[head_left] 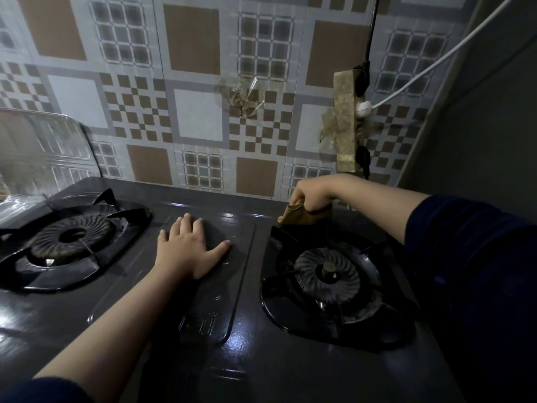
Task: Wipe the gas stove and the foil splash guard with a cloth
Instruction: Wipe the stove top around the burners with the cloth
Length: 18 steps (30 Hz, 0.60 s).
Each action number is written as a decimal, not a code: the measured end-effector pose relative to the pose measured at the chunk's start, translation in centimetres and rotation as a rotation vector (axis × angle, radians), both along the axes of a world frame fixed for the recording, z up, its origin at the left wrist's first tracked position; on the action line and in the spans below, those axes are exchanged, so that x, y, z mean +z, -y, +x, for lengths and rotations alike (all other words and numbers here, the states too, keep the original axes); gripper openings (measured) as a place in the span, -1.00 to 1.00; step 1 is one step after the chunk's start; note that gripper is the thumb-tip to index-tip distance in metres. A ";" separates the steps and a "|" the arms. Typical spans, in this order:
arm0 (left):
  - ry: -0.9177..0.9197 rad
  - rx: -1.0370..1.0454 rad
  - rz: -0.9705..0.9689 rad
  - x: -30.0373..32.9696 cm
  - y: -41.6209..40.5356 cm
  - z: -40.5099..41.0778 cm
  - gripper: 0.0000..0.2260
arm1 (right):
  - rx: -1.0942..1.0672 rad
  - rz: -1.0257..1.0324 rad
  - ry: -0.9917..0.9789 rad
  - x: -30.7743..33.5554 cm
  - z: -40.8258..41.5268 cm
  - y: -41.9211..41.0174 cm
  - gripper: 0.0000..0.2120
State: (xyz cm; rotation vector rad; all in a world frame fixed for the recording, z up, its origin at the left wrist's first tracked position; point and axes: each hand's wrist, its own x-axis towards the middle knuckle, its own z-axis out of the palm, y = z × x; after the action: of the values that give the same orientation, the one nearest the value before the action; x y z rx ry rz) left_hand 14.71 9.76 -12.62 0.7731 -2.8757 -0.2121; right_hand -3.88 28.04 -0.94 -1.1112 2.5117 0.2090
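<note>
1. In the head view, the stove (250,330) filled the lower frame, with 1 burner on the left (71,237) and 1 on the right (328,277).
2. The left hand (189,245) lay flat on the raised centre panel between the 2 burners, its fingers (186,225) straight and slightly spread, holding nothing; it looked like a bracing hand.
3. The right hand (312,194) was at the stove's back edge, just behind the right burner, its fingers curled and clamped on the bunched top of the cloth (302,215).
4. The cloth hung down from that grip and met the stove top at the far rim of the right burner's pan.
5. The foil guard (43,149) stood at the far left, behind and beside the left burner, well apart from the cloth.
6. The deciding relation, as I judged it: the unwiped stove surface lay toward the person and leftward from the cloth, so the right hand, already holding it, was the nearer one; the guard lay across the whole stove width to the left.
7. A patterned wall (191,112) rose behind, with a taped power strip (345,120) just above the right hand.
</note>
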 end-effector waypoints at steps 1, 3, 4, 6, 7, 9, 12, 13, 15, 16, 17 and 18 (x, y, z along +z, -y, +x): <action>0.005 -0.001 0.003 -0.1 -0.1 0.0 -0.22 | -0.008 0.026 -0.001 0.1 -0.2 -0.2 -0.52; 0.009 0.002 0.005 -0.3 -0.1 0.2 -0.21 | -0.017 0.057 0.005 0.2 -0.3 -0.6 -0.54; 0.011 0.004 0.006 -0.3 0.0 0.2 -0.21 | -0.024 0.052 0.013 0.2 -0.3 -0.7 -0.54; 0.011 0.008 0.008 -0.1 0.3 0.2 -0.21 | -0.044 0.031 0.018 0.3 -0.4 -1.0 -0.54; 0.010 0.008 0.007 0.0 0.4 0.2 -0.20 | -0.055 0.026 0.014 0.5 -0.4 -1.2 -0.53; 0.014 0.005 0.004 0.1 0.5 0.2 -0.20 | -0.085 0.023 0.019 0.6 -0.7 -2.0 -0.50; 0.017 0.010 -0.005 0.1 0.7 0.3 -0.21 | -0.133 -0.017 0.055 0.4 -1.1 -3.0 -0.48; 0.015 0.012 -0.008 0.1 0.7 0.3 -0.21 | -0.141 -0.029 0.062 0.4 -1.0 -3.2 -0.48; 0.013 0.011 -0.002 0.1 0.6 0.2 -0.21 | -0.156 -0.041 0.061 0.2 -0.9 -3.5 -0.46; 0.013 0.008 0.004 0.0 0.4 0.2 -0.21 | -0.166 -0.044 0.063 0.2 -0.9 -3.6 -0.46; 0.014 0.005 0.007 -0.1 0.2 0.2 -0.21 | -0.181 -0.045 0.068 0.1 -0.9 -3.8 -0.46; 0.015 0.003 0.008 -0.1 0.0 0.3 -0.21 | -0.193 -0.047 0.073 0.1 -0.9 -3.8 -0.46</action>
State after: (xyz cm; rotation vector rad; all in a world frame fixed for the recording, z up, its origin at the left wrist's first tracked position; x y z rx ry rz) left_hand 14.98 9.74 -12.75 0.7839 -2.8895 -0.2190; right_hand -4.75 31.88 -0.80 -0.8699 2.5495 0.0557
